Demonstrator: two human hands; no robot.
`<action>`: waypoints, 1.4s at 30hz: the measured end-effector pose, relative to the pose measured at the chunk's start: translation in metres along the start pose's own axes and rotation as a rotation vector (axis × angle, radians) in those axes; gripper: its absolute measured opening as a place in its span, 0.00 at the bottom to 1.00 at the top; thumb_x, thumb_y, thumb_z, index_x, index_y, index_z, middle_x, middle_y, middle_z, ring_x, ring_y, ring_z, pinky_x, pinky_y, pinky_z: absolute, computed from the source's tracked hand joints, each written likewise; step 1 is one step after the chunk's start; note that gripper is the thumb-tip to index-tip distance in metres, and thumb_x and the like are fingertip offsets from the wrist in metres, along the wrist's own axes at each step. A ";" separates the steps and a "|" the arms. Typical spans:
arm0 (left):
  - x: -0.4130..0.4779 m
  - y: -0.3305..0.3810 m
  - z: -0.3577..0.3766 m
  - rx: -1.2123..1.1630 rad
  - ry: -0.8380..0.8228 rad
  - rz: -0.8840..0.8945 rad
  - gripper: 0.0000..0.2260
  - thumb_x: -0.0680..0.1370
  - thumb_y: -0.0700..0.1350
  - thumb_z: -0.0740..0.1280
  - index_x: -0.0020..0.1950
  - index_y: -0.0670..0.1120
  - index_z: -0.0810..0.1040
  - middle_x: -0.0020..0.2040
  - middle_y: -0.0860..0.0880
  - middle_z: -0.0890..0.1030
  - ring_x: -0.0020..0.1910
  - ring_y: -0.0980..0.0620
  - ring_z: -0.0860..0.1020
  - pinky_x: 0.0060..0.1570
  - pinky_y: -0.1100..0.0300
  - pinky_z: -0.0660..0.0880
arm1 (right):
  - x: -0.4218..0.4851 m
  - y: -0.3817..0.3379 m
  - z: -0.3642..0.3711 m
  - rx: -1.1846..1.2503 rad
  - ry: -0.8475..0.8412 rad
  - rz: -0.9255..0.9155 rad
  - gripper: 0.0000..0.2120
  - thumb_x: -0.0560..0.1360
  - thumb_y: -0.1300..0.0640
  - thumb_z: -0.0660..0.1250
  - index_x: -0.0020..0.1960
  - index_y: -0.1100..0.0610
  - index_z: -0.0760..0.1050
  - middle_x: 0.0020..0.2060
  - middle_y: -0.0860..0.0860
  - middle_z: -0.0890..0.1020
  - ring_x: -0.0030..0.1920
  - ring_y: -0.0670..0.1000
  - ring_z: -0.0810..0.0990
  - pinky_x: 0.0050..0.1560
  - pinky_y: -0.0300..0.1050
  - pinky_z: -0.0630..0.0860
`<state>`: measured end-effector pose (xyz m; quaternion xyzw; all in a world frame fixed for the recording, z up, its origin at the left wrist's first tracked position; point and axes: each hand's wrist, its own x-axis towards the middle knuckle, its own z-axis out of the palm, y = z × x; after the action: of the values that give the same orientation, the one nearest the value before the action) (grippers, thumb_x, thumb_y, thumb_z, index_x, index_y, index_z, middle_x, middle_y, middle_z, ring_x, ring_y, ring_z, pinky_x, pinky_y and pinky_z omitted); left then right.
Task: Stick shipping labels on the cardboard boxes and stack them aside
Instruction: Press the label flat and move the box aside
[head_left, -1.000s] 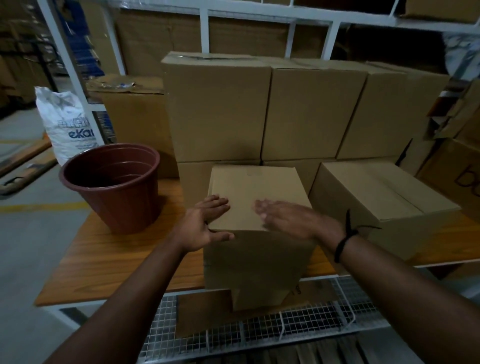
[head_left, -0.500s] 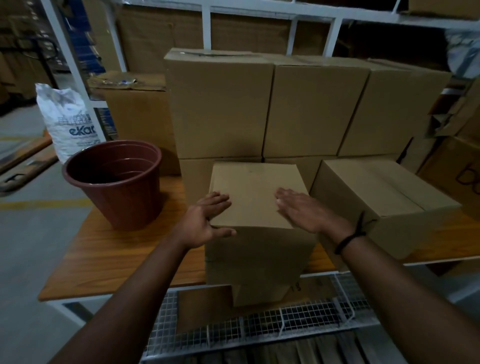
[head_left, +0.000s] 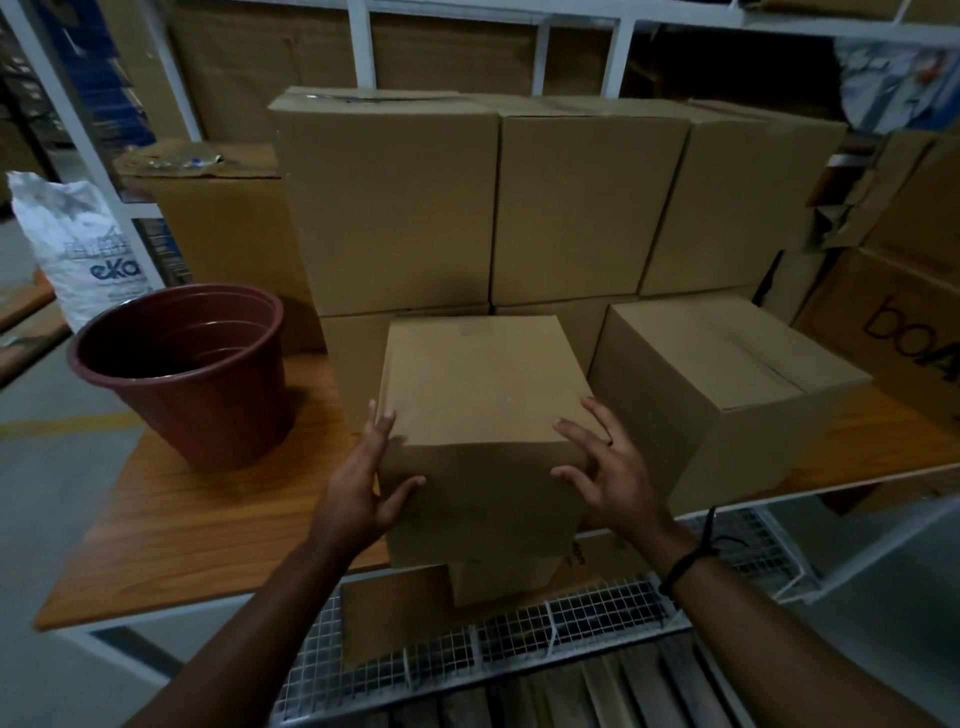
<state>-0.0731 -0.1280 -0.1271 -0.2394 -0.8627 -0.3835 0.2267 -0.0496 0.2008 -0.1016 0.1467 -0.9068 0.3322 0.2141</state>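
Pot (head_left: 182, 374) on table (head_left: 208, 519), 9 o'clock of the box. Left hand (head_left: 358, 488) flat on its left face, fingers straight, thumb on the front. Box (head_left: 478, 384) sits between both hands at the table's near edge. Right hand (head_left: 615, 467) spread over the right front corner, unclenched. Second box (head_left: 727, 374) at 3 o'clock.

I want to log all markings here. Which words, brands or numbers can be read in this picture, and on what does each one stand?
"eKa", cut off: blue letters on the white plastic sack at the left.
"boA", cut off by the frame edge: dark letters on the brown cardboard carton at the far right.
Unreadable: faint grey print on the same sack; small print on the flat cardboard piece below the table edge.
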 end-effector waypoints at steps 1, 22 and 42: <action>0.003 0.004 -0.002 0.003 0.000 0.010 0.38 0.75 0.70 0.60 0.79 0.64 0.43 0.78 0.40 0.58 0.73 0.44 0.65 0.60 0.42 0.77 | 0.004 -0.003 -0.004 0.008 0.009 0.011 0.27 0.70 0.57 0.76 0.66 0.47 0.75 0.74 0.53 0.64 0.71 0.47 0.65 0.64 0.41 0.68; 0.006 0.027 0.003 0.011 -0.009 0.018 0.34 0.74 0.64 0.67 0.76 0.70 0.54 0.80 0.49 0.37 0.78 0.39 0.52 0.69 0.44 0.64 | -0.009 -0.001 -0.017 0.071 -0.187 0.190 0.39 0.68 0.34 0.68 0.69 0.21 0.47 0.75 0.53 0.56 0.71 0.54 0.64 0.70 0.53 0.68; 0.077 0.056 -0.023 -0.538 -0.314 -0.483 0.23 0.78 0.43 0.68 0.71 0.57 0.70 0.73 0.57 0.69 0.65 0.61 0.69 0.56 0.68 0.68 | 0.069 -0.021 -0.073 0.070 -0.406 0.401 0.33 0.72 0.36 0.68 0.73 0.33 0.59 0.74 0.42 0.64 0.73 0.49 0.64 0.68 0.52 0.65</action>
<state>-0.0955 -0.0941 -0.0379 -0.1361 -0.7871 -0.5969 -0.0753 -0.0792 0.2261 -0.0067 0.0351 -0.9299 0.3631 -0.0469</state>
